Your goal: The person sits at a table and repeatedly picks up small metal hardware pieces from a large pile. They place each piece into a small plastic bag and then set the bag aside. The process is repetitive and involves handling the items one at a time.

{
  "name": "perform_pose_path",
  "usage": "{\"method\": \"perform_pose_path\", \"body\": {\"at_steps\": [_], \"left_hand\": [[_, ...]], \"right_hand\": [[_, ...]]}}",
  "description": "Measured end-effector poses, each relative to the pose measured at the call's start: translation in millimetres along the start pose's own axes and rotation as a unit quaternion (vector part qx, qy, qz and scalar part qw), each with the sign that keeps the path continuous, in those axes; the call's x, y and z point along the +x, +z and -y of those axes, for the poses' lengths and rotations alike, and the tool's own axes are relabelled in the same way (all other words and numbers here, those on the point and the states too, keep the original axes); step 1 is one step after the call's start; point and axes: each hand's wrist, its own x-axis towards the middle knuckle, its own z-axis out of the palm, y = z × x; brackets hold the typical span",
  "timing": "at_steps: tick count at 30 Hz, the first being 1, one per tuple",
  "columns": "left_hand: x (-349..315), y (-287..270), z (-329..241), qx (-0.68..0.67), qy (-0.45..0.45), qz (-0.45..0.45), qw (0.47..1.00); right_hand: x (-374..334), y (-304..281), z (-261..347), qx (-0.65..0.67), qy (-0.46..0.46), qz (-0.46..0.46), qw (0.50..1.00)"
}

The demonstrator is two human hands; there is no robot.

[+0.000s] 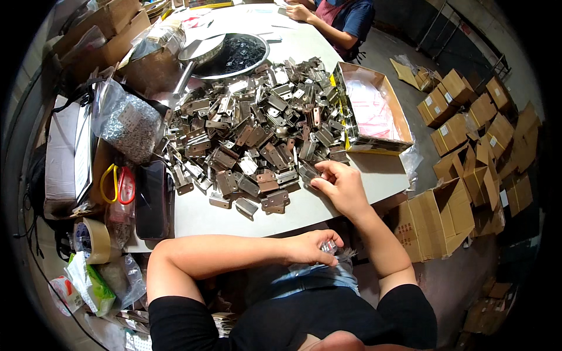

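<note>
A large heap of small metal brackets (257, 131) with drilled holes covers the middle of the table. My right hand (345, 187) is at the heap's near right edge, thumb and fingers closed on a metal bracket (308, 172). Below the table's front edge, close to my body, my left hand (310, 248) is closed round a small shiny bundle (330, 247). Clear plastic seems to stick out beside it; the palm hides most of it, so I cannot tell exactly what it is.
An open box (377, 108) of clear plastic bags stands right of the heap. Behind is a metal basin (234, 55) of dark parts. Left lie a phone (151, 200), scissors (119, 184) and a bag of screws (130, 126). A co-worker (345, 23) sits opposite; cartons (430, 216) stand right.
</note>
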Motion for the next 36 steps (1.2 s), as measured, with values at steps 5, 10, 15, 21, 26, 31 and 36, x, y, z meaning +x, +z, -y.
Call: {"method": "perform_pose_path", "body": {"at_steps": [5, 10, 15, 21, 26, 31, 36], "left_hand": [[0, 0, -3, -0.015, -0.013, -0.019, 1.000], [4, -2, 3, -0.049, -0.024, -0.040, 0.998], [1, 1, -3, -0.167, -0.016, -0.061, 0.984], [-3, 3, -9, -0.186, 0.006, -0.048, 0.981], [9, -4, 11, -0.012, 0.042, -0.004, 0.999], [-1, 0, -7, -0.079, 0.107, -0.017, 0.991], [-4, -3, -16, -0.039, 0.151, -0.056, 0.986]], "right_hand": [[-1, 11, 1, -0.118, -0.079, -0.055, 0.988], [-27, -15, -4, -0.086, -0.093, -0.060, 0.990], [-59, -57, 1, 0.053, 0.063, 0.094, 0.992], [-67, -71, 9, 0.040, -0.038, 0.262, 0.963], [-64, -61, 12, 0.091, -0.068, 0.334, 0.936], [-73, -62, 24, 0.112, 0.051, 0.215, 0.969], [-81, -55, 23, 0.050, -0.127, 0.134, 0.982]]}}
